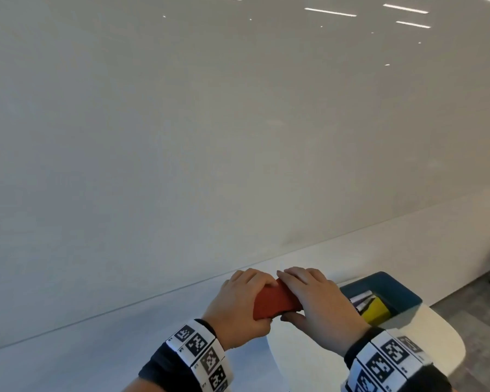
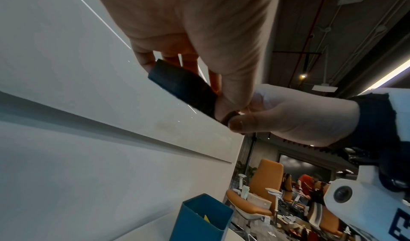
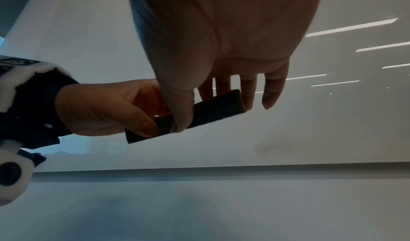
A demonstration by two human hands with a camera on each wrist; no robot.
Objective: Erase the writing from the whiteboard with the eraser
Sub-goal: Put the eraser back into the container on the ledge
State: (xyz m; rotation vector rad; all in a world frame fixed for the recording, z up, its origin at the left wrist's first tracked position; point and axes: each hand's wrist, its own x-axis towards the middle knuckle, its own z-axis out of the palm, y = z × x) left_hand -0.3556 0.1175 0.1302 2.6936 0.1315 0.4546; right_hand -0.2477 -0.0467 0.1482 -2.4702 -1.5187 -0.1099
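We see the big whiteboard (image 1: 181,123) bare, with lots of room above our hands. The blue box (image 1: 391,284) stands at the round table's (image 1: 447,343) back edge, blocking the right.

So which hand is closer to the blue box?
The right hand. It holds the end of the eraser just beside the blue box. The left hand holds the other end, farther from the box.

Lighting: soft, even; ceiling-strip glare streaks on whiteboard (image 1: 181,123) — wrist views dimmer, palms backlit, edges bowed; mild blur throughout.
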